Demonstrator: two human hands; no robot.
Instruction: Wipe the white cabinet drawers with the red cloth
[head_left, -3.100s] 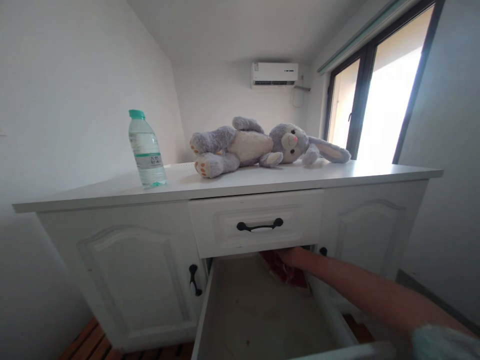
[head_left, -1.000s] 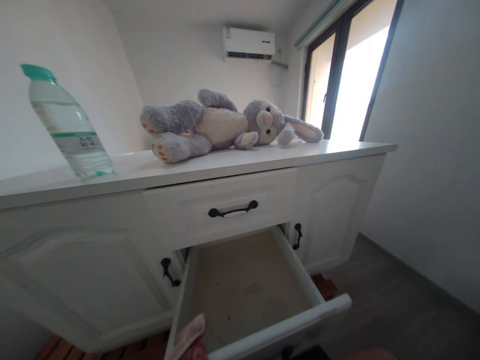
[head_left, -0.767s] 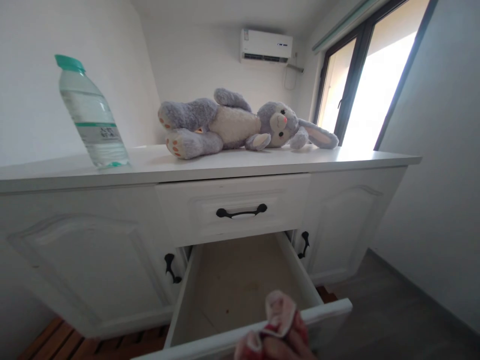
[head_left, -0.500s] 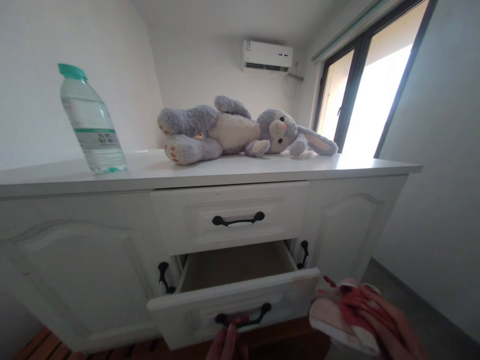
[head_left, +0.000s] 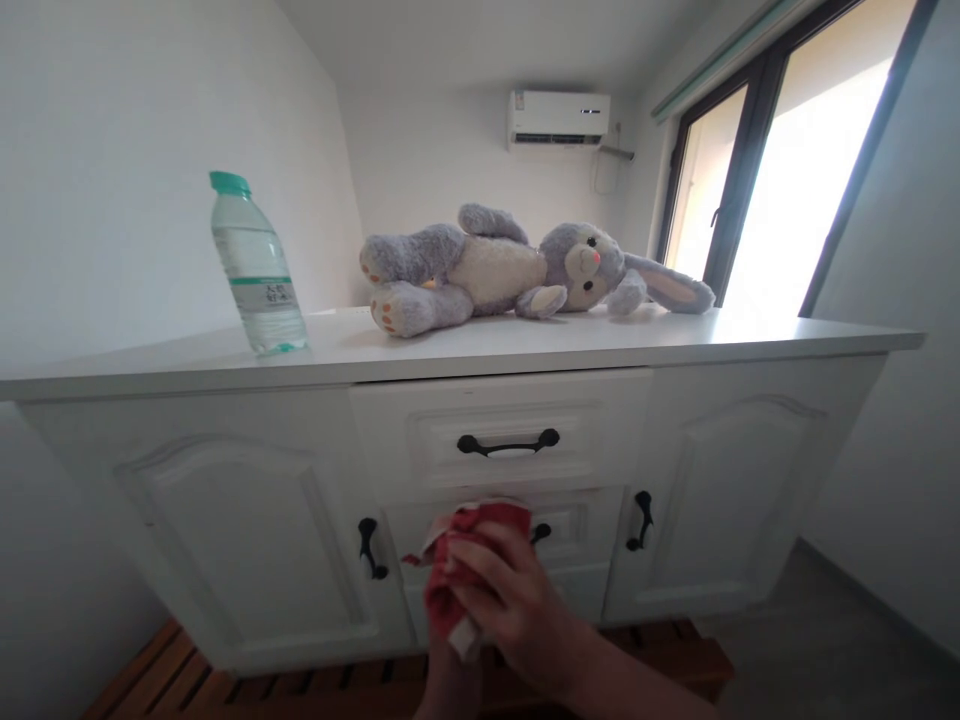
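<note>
My right hand (head_left: pixel 517 605) is closed on a red and white cloth (head_left: pixel 469 528), held in front of the lower drawer (head_left: pixel 577 530) of a white cabinet (head_left: pixel 225 520). That drawer is shut, and only the end of its black handle (head_left: pixel 541 532) shows beside the cloth. My left hand (head_left: pixel 450 680) comes up from below behind the cloth, its fingers hidden. Above it, the upper drawer (head_left: pixel 502 440) is shut too.
On the cabinet top (head_left: pixel 675 345) stand a water bottle with a green cap (head_left: pixel 259 265) at the left and a grey plush rabbit (head_left: pixel 517 268) lying on its side. Side doors have black handles. A window (head_left: pixel 795 180) is at right, wooden slats (head_left: pixel 187 685) below.
The lower drawer went from wide open to shut. The red cloth came out of it in my right hand and now sits in front of the closed drawer.
</note>
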